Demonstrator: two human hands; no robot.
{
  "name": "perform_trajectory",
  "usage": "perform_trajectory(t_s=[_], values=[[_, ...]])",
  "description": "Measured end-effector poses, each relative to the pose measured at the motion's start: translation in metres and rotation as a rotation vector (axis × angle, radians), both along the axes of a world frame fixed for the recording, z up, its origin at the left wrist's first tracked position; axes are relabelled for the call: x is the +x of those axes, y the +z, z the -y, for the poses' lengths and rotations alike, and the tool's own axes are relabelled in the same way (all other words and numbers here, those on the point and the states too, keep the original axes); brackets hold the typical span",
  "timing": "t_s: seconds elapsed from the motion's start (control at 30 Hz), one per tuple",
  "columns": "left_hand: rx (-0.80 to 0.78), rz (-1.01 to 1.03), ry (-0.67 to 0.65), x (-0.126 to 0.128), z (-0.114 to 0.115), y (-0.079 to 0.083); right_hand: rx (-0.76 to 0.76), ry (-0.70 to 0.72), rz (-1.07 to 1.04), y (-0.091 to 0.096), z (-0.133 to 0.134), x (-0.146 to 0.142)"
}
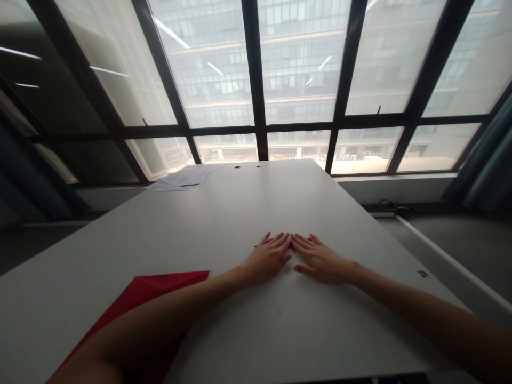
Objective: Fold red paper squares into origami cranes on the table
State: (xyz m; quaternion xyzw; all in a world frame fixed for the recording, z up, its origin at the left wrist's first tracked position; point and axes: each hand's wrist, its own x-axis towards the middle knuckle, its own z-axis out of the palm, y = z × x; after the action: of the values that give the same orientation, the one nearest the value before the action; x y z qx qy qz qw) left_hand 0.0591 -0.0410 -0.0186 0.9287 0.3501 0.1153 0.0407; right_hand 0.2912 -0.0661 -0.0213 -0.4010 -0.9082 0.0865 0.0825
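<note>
Your left hand (269, 258) and right hand (320, 260) lie flat, unclenched, over red paper (292, 244), likely light, easily creased; pinch its far edge.

Bare left hand (269, 260), bare right hand (323, 262), slim fingers (304, 244) (thumbs (304, 269) shorter), bare forearms (400, 298).

an office, by its look: paper sheets (180, 181) lie at the far left of a white table (240, 213), a black-framed window wall (260, 128) mirroring strip lights (171, 32) beyond it, a glazed multi-storey block (300, 69) farther past the table.
</note>
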Motion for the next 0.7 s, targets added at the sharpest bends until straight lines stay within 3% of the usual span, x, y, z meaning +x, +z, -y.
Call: perform_trajectory(t_s=[0.17,0.37,0.5,0.6,0.7], values=[[-0.08,-0.127,-0.05,-0.009,0.004,0.003,0.025,-0.072,0.027,-0.001,0.003,0.001],[-0.09,-0.139,-0.053,-0.007,0.003,0.007,0.063,-0.345,0.078,-0.006,0.0,0.017],[-0.086,-0.114,-0.061,-0.005,0.004,0.008,0.109,-0.48,-0.009,-0.003,-0.006,0.016],[-0.069,-0.086,-0.077,-0.005,0.003,0.008,0.153,-0.349,-0.092,-0.003,-0.006,0.009],[-0.057,-0.068,-0.09,-0.006,0.002,0.005,0.058,-0.129,-0.085,-0.004,-0.005,0.002]])
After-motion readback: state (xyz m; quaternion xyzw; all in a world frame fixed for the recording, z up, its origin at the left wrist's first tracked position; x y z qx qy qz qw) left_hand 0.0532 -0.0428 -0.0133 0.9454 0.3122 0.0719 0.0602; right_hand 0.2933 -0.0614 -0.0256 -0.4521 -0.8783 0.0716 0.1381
